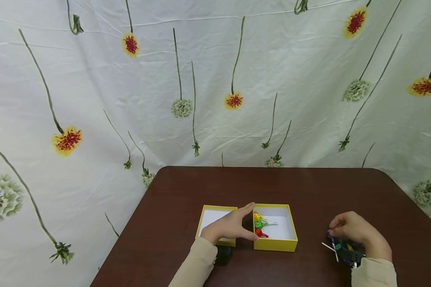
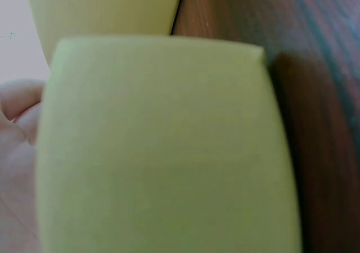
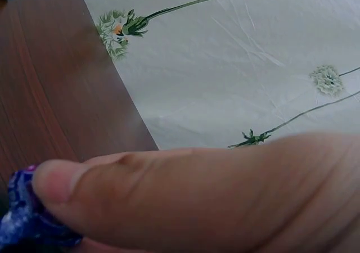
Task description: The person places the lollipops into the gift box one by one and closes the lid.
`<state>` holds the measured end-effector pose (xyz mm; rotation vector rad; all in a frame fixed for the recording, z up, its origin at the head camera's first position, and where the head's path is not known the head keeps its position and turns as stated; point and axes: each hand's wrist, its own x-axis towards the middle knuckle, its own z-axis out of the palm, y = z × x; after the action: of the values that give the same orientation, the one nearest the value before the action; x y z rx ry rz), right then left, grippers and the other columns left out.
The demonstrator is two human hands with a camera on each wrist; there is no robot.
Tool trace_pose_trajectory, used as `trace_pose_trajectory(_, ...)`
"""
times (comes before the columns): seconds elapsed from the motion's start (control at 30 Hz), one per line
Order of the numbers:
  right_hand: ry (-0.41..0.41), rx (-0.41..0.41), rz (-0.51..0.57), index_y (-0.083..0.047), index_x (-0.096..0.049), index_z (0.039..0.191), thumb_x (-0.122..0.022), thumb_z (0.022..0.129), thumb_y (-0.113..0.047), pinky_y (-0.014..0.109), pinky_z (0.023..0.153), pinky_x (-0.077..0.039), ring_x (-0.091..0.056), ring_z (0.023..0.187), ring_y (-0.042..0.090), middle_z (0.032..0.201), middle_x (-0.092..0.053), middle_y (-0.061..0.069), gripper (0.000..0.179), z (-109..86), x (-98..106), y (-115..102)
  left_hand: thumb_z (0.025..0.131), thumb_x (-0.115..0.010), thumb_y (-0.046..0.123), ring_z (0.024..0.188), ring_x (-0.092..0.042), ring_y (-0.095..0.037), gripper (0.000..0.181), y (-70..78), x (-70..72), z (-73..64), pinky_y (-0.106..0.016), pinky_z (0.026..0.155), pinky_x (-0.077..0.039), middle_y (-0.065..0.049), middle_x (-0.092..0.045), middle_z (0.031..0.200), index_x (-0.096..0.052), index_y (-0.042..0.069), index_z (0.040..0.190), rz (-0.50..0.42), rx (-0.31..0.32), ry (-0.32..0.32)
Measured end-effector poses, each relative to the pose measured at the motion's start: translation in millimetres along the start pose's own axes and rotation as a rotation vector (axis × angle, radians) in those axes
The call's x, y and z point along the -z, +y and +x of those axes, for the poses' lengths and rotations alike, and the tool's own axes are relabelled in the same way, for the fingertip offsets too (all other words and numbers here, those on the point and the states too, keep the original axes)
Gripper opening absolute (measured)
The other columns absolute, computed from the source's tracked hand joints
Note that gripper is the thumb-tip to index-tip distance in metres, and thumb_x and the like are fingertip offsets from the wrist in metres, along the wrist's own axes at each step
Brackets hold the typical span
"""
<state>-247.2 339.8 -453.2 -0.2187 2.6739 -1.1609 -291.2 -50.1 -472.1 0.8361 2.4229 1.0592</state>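
Observation:
My left hand (image 1: 233,225) spans the left end of a yellow box (image 1: 275,245) with a white inside, gripping it between thumb and fingers. Yellow, green (image 1: 260,224) and red (image 1: 259,232) wrapped lollipops lie in that box, sticks pointing right. A yellow cardboard wall (image 2: 163,140) fills much of the left wrist view. To the right of the box, my right hand (image 1: 355,228) pinches a lollipop in a shiny blue-purple wrapper (image 3: 25,222). White sticks (image 1: 329,246) and more purple wrappers show beneath that hand, partly hidden by it and the wrist camera.
A second yellow-edged white tray or lid (image 1: 215,213) lies left of the box, partly under my left forearm. All this is on a dark brown table (image 1: 186,185). A white flowered cloth (image 1: 208,127) hangs behind the table.

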Motion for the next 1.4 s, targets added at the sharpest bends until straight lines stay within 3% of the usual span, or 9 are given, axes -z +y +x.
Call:
trace_pose_trajectory(0.47, 0.162, -0.019, -0.093, 0.001, -0.075, 0.099, -0.073, 0.090, -0.011, 0.032, 0.068, -0.052, -0.064, 0.082, 0.017, 0.096, -0.075, 0.010, 0.015, 2.9, 0.1, -20.4, 0.081, -0.080, 0.042, 0.154, -0.023, -0.020, 0.105, 0.8, 0.4, -1.3, -0.048, 0.123, -0.028, 0.002, -0.019, 0.168, -0.019, 0.014, 0.162, -0.004, 0.002, -0.003)
trace_pose_trajectory(0.7, 0.225, 0.057, -0.138, -0.003, -0.077, 0.103, -0.072, 0.092, -0.016, 0.030, 0.063, -0.051, -0.062, 0.079, 0.015, 0.101, -0.075, 0.012, 0.017, 4.8, -3.8, -30.8, 0.080, -0.081, 0.041, 0.154, -0.023, -0.020, 0.106, 1.9, 1.1, -1.7, -0.047, 0.123, -0.028, 0.001, -0.020, 0.168, -0.019, 0.013, 0.162, 0.004, 0.007, -0.004)
trace_pose_trajectory(1.03, 0.288, 0.071, -0.099, -0.005, -0.077, 0.107, -0.072, 0.092, -0.017, 0.032, 0.067, -0.050, -0.060, 0.093, 0.026, 0.109, -0.073, 0.016, 0.020, 10.7, -12.4, -46.0, 0.080, -0.081, 0.042, 0.154, -0.024, -0.020, 0.105, 2.1, 1.0, -0.6, -0.047, 0.122, -0.029, 0.002, -0.019, 0.168, -0.020, 0.015, 0.162, 0.017, 0.013, -0.004)
trace_pose_trajectory(1.27, 0.336, 0.132, -0.056, -0.005, -0.077, 0.104, -0.075, 0.090, -0.013, 0.046, 0.080, -0.058, -0.063, 0.105, 0.034, 0.112, -0.071, 0.019, 0.017, 14.6, -19.4, -56.2, 0.080, -0.081, 0.042, 0.154, -0.024, -0.019, 0.105, 2.5, 0.9, 0.0, -0.046, 0.123, -0.028, 0.004, -0.019, 0.168, -0.020, 0.017, 0.162, 0.020, 0.017, -0.004)
trace_pose_trajectory(1.4, 0.350, 0.159, -0.044, -0.006, -0.077, 0.104, -0.075, 0.089, -0.013, 0.038, 0.080, -0.057, -0.062, 0.107, 0.032, 0.112, -0.072, 0.016, 0.016, 16.6, -21.1, -63.6, 0.080, -0.081, 0.042, 0.154, -0.024, -0.019, 0.105, 1.3, 1.0, -0.4, -0.046, 0.122, -0.029, 0.005, -0.019, 0.168, -0.020, 0.018, 0.162, 0.017, 0.019, -0.003)
